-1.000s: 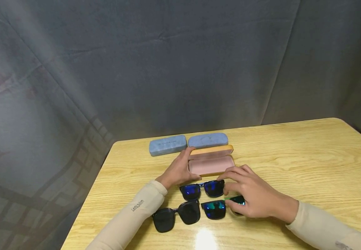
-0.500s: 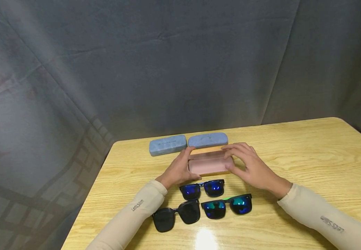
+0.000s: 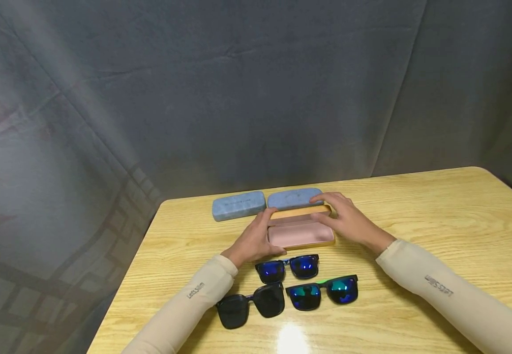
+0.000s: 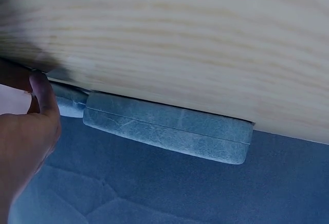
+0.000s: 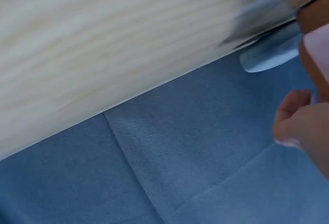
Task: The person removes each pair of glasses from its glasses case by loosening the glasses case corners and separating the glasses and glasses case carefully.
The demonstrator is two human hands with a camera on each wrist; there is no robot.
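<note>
An orange glasses case (image 3: 301,236) with a pink lining lies with its lid raised in the head view. My left hand (image 3: 253,237) grips its left end, thumb at the front and fingers at the lid. Over the lid's right end is my right hand (image 3: 348,219), thumb before the lid's inner side and index finger reaching above its top edge, a gap between the two. In front of the case lie sunglasses with blue lenses (image 3: 304,267), sunglasses with green-blue lenses (image 3: 343,290) and black sunglasses (image 3: 270,301). Nothing is inside the case.
Two blue glasses cases stand behind the orange one: a left case (image 3: 238,206), also in the left wrist view, and a right case (image 3: 293,197) close behind the raised lid. The wooden table (image 3: 428,221) ends at a grey cloth backdrop (image 3: 260,98).
My right hand has moved from the green-blue sunglasses up and away to the case's raised lid, uncovering those sunglasses. My left hand has stayed on the case.
</note>
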